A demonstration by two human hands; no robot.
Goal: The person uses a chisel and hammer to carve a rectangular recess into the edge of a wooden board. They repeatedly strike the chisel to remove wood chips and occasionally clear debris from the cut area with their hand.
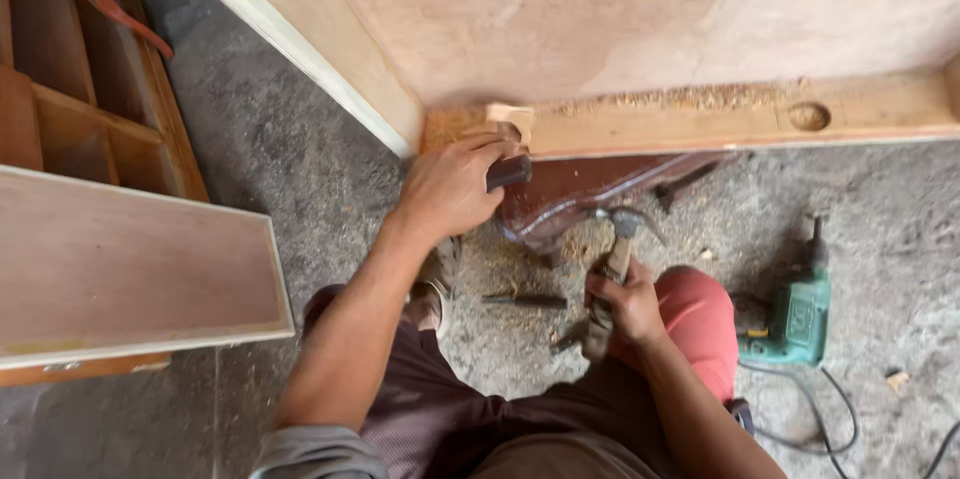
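Wood rail [700, 124], sawdust on it. Left hand [447, 187] closed round chisel [508, 172]; right hand [628, 304] fisted on hammer [612, 269]. Risk: glancing blow hits knuckles, chisel slips.

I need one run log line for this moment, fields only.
left hand: grips dark chisel handle at wooden rail | right hand: holds hammer | green drill: on floor

Single head-worn view: we look steeply down from close above our knees, facing the plywood panel [600, 9] ahead; concrete floor [300, 169] fills the lower frame.
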